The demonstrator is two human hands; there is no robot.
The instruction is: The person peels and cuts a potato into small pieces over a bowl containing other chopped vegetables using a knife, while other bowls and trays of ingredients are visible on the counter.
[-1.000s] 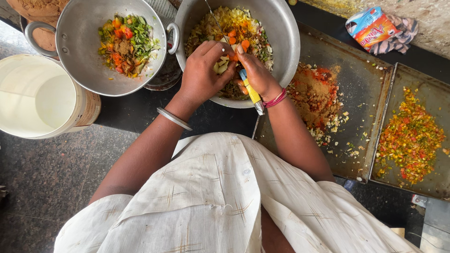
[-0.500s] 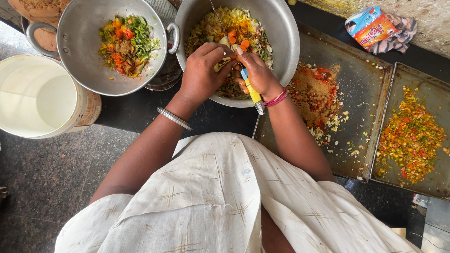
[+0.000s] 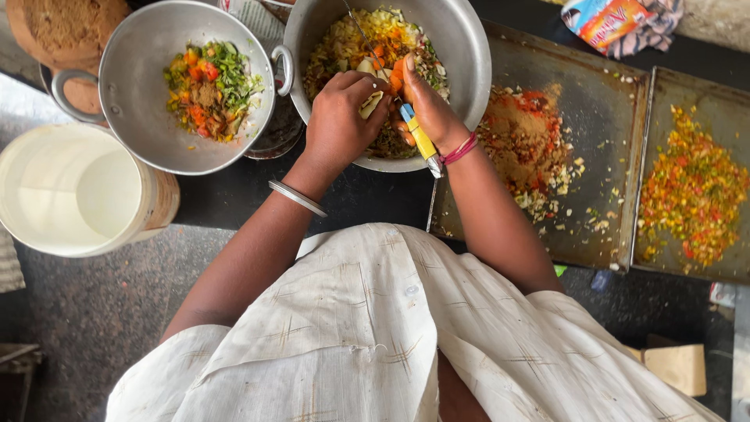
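Head view, upper middle of the frame: right hand [image 3: 426,105] clenched round a yellow-handled knife [image 3: 419,139], long axis slanting from upper left to lower right, butt end poking out below the fist toward the wrist, blade hidden inside the grip. Left hand [image 3: 340,117] just beside, pinching a pale vegetable piece [image 3: 372,103] against the right thumb, over the big steel pot [image 3: 461,47] of chopped vegetables.
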